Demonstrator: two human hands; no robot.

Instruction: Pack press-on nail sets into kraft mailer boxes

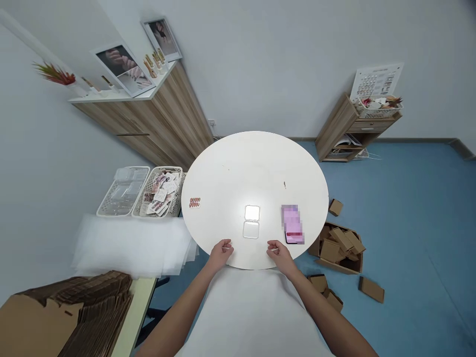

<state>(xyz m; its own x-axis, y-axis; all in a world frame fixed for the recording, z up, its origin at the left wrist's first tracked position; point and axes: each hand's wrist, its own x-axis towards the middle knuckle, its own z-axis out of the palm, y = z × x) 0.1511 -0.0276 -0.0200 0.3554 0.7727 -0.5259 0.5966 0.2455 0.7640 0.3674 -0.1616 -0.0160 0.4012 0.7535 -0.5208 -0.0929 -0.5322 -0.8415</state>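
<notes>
My left hand [220, 250] and my right hand [278, 251] rest on the near edge of a round white table [238, 163], fingers loosely curled, nothing in either. Between and just beyond them lies an open clear plastic case [252, 221], its two square halves flat on the table. To the right of the case lies a phone with a pink blurred screen [292, 224]. A small card of reddish press-on nails [194, 202] sits near the table's left edge.
Two white baskets [122, 191] stand left of the table, one with clear cases, one with nail packets. Translucent sheets [130, 245] and flat cardboard [74, 312] lie at near left. Small cardboard boxes [340, 245] fill a carton on the blue floor at right.
</notes>
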